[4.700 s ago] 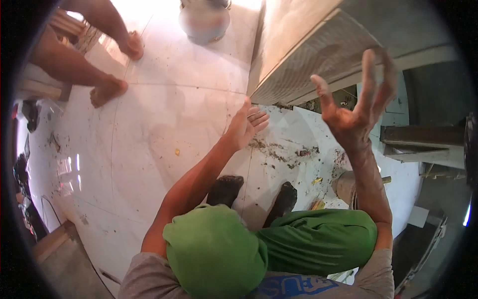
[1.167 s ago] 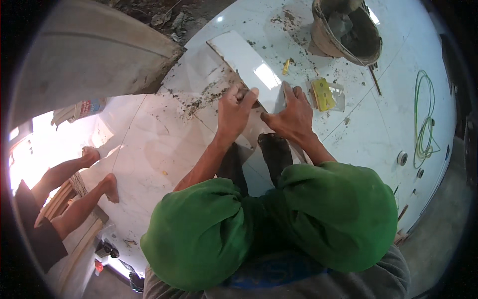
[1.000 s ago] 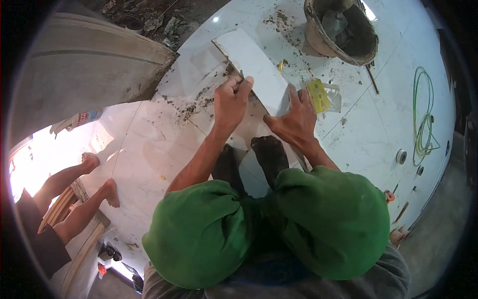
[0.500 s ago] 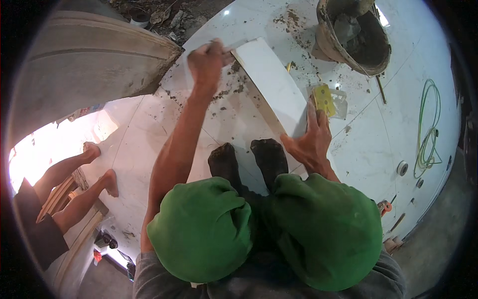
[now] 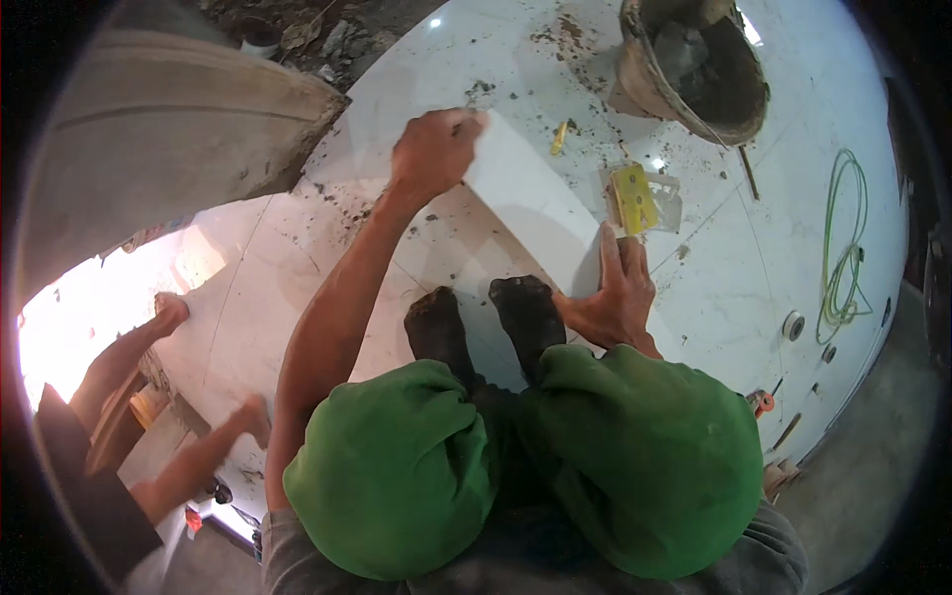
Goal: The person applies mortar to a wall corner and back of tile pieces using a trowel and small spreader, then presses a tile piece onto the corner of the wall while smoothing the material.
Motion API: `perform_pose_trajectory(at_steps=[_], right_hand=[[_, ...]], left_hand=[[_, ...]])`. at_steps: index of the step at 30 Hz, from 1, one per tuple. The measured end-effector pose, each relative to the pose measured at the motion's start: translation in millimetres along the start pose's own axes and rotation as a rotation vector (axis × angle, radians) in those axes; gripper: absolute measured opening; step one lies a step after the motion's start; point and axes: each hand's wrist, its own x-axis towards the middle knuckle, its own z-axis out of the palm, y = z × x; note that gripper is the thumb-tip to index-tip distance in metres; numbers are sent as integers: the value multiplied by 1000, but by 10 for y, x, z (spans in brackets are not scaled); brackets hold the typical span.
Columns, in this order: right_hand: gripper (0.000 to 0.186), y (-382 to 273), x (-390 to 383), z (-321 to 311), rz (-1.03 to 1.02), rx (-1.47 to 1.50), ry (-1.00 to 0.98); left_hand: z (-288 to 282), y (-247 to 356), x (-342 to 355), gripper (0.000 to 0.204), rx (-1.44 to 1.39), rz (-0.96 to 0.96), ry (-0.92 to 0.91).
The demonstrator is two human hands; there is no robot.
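Near the floor's [image 5: 476, 50] far edge, the left hand [image 5: 436, 154] curls by a white slab [image 5: 540, 218], hold blurred — right hand [image 5: 615, 297], half-spread, grips it.

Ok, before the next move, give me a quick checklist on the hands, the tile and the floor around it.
1. Right hand on the near end of the white tile: ok, thumb and fingers about its corner.
2. Left hand firm at the far end: cannot tell, its fingers are blurred.
3. Bucket apart from the tile: ok.
4. Floor swept: not ok, loose debris lies scattered about.
5. Right foot free of the tile: cannot tell, it is close to the edge.
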Motion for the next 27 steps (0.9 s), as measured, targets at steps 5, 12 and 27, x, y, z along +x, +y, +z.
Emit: perform_pose_trajectory(at_steps=[5, 12, 27], right_hand=[[106, 63, -101, 76, 19, 1, -50], [101, -106, 53, 158, -43, 138, 85], [101, -371, 757, 563, -142, -10, 151]], left_hand=[[21, -329, -60, 34, -275, -63, 343], [551, -96, -324, 46, -389, -80, 541], [301, -606, -1302, 32, 12, 452, -82]])
